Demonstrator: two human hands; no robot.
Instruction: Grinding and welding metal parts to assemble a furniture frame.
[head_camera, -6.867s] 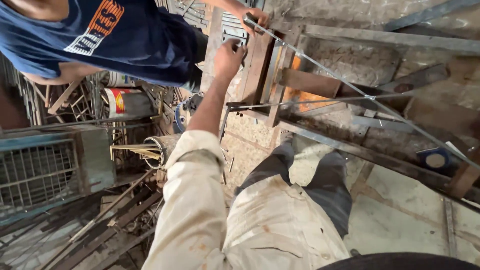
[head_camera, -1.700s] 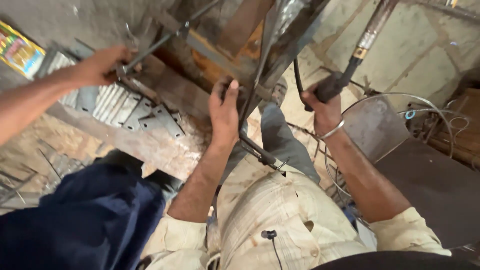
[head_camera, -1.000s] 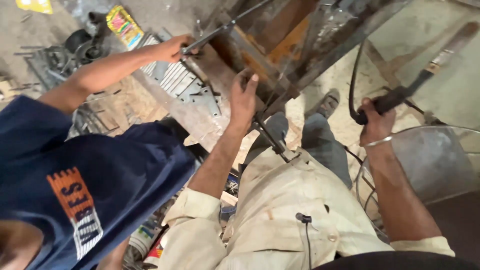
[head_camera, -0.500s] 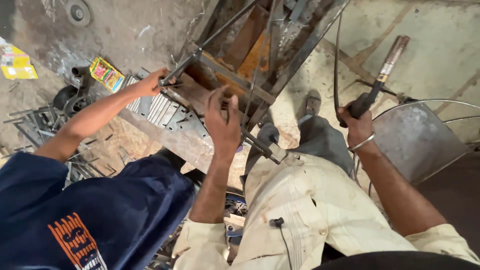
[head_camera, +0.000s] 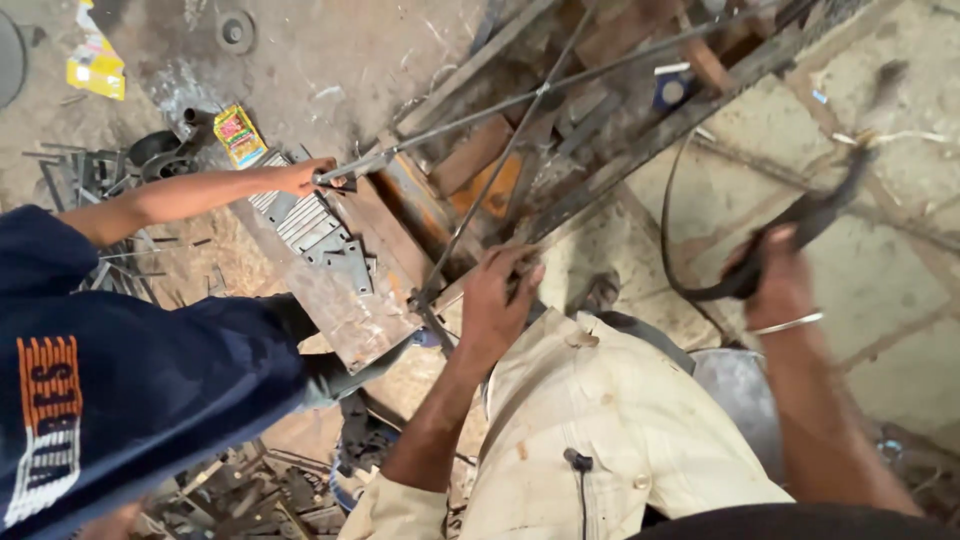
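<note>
Since the frame half a second back my view has swung: the welding handle has dropped from upright to a blurred swing at 3 o'clock, and the co-worker's arm now reaches in flatter from 9 o'clock.

My left hand is wrapped tight around the joint where the thin steel rods cross near centre frame, pinning them against the rusty metal frame. My right hand is clenched on the electrode holder, its black cable looping down toward 6 o'clock. Motion blur hides the tip, so I can't tell whether a rod is loaded.

The co-worker's hand pinches the far end of one rod at 10 o'clock, just above a stack of grey angle plates.

Risks as I read them:
- bare fingers sit right on the joint; if the holder comes in there, burn or shock.
- cable loop hangs near my knee and could snag mid-swing.
- the long rods are only hand-held at both ends; either grip slipping lets them spring and shift out of line.
- scrap underfoot at 7 o'clock, bad footing.
</note>
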